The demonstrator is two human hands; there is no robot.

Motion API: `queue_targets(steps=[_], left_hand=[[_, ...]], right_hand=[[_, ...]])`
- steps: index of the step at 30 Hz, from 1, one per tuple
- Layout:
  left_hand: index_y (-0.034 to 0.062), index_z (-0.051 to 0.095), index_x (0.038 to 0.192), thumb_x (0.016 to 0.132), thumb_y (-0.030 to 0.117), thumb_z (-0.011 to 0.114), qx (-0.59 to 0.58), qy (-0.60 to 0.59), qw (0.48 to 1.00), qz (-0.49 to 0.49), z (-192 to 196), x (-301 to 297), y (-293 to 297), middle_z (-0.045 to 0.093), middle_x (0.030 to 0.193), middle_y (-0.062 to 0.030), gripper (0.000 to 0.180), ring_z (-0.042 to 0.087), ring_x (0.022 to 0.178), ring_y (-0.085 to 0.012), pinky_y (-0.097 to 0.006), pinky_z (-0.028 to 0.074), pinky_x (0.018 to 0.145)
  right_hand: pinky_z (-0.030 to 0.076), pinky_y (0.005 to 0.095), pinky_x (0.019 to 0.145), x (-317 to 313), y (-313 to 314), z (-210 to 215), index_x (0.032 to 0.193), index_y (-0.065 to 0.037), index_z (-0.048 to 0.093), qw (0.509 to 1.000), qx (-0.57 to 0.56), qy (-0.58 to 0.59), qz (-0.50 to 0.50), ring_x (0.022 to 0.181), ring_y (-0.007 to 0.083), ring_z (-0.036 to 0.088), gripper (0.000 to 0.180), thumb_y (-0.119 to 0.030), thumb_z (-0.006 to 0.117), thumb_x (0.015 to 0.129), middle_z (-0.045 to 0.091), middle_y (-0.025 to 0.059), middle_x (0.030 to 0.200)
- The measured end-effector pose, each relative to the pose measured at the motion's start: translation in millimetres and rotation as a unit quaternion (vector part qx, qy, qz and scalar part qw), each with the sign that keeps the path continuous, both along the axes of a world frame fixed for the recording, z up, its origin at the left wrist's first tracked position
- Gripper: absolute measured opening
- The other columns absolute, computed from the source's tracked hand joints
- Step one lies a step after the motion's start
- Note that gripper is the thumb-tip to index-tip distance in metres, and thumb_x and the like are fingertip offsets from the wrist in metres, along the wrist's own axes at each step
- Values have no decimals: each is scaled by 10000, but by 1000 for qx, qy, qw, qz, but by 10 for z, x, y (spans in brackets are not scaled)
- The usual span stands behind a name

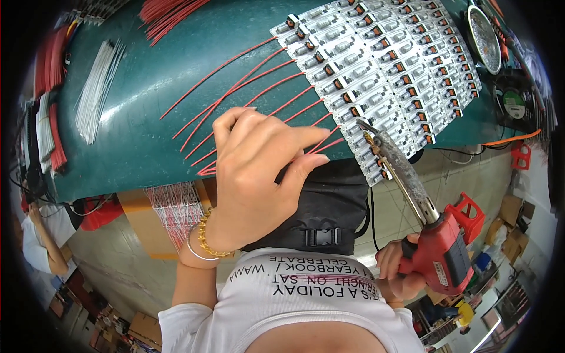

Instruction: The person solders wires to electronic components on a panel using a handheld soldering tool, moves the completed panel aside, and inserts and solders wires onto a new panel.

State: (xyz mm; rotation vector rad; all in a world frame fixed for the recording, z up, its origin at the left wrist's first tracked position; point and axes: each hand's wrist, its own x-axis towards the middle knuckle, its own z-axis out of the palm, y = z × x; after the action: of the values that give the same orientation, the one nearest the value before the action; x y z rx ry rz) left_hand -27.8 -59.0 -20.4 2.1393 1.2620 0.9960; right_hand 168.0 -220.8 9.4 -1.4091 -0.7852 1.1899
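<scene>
A dark green worktable (141,117) fills the upper field. At 10 o'clock a bundle of white wires (97,91) lies on it, with bundles of red wire (56,56) beside it at the table's edge. At 2 o'clock stands a round metal dish (484,36), and just below it a black cooling fan (513,101). At 6 o'clock a black bag with a plastic buckle (321,217) sits under the table edge. At 4 o'clock a red plastic stool (469,210) stands on the floor, cardboard boxes (511,219) near it.
</scene>
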Motion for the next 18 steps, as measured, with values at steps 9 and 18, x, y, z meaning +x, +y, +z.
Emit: queue_targets(steps=[9,18], left_hand=[[85,602,710,655,40,724,31,15,999,-11,-15,121,-44,552,708,-10,142,511,723,-202,-409,350,848],[84,600,726,663,31,730,28,36,999,-3,-30,136,-62,576,718,-9,154,523,721,-196,-423,359,876]], right_hand=[[362,259,430,191,-285,-134,1185,0,406,999,47,24,6,389,127,437,821,-657,597,732,430,-14,462],[377,258,430,298,-196,-83,1179,-11,414,991,-4,-5,132,410,120,452,787,-636,603,739,428,-21,472]])
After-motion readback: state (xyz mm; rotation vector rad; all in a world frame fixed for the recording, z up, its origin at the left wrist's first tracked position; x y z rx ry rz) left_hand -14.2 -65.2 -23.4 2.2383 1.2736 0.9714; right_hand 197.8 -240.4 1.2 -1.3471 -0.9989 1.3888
